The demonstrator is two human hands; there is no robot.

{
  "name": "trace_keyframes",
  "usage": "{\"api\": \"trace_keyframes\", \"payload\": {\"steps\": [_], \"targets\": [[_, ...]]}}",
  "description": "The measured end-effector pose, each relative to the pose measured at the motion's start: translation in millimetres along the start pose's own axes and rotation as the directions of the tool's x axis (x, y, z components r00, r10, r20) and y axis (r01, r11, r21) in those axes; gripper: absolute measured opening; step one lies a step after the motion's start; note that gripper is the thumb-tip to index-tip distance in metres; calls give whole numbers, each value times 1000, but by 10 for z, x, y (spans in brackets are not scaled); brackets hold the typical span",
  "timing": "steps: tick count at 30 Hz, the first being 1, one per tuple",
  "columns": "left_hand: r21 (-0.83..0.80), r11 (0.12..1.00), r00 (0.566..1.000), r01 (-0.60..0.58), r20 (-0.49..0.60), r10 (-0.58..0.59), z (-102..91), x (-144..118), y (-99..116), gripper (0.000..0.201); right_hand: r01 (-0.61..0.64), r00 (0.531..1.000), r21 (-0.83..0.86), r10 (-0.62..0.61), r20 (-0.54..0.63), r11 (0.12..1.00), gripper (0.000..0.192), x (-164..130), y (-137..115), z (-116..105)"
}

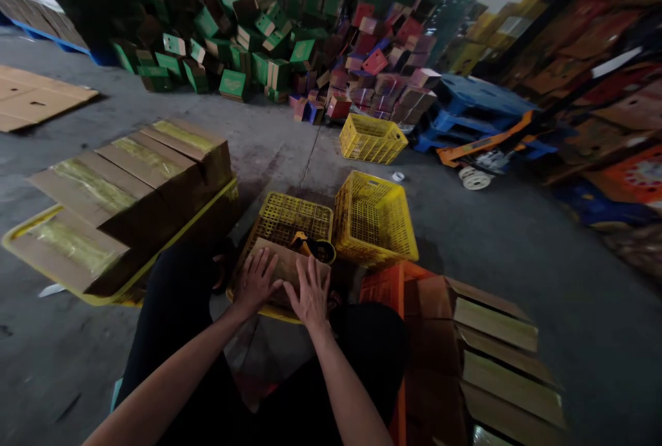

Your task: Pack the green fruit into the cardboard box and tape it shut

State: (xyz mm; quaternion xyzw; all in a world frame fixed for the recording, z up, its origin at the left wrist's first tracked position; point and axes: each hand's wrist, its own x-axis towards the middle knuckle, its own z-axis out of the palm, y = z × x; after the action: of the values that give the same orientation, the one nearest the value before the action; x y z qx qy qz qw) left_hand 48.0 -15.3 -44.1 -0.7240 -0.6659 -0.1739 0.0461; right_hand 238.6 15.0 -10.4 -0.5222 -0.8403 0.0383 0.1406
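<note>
Cardboard box (pixel 284 262) rests on a yellow crate (pixel 283 209) beneath the left hand (pixel 254 282) and right hand (pixel 312 291), each grip unclenched, fingers spread against it.

No readable text, brand or number anywhere in view. Front green box (pixel 233 85) carried pale print, too small and blurred to make out. Orange surface (pixel 641 174) at the right edge bore a round whitish graphic, also smeared; couldn't tell lettering from pattern. Other prints were too dark to read.
</note>
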Motion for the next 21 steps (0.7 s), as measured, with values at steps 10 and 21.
{"api": "trace_keyframes", "payload": {"steps": [10,21], "targets": [[-10,1000,1000,-1,-5,1,8,-3,-17,68,57,996,141,-47,-77,988,34,-31,23,-24],[-14,1000,1000,-3,5,3,-31,-12,-27,69,77,997,138,-76,-8,987,39,-35,54,-26]]}}
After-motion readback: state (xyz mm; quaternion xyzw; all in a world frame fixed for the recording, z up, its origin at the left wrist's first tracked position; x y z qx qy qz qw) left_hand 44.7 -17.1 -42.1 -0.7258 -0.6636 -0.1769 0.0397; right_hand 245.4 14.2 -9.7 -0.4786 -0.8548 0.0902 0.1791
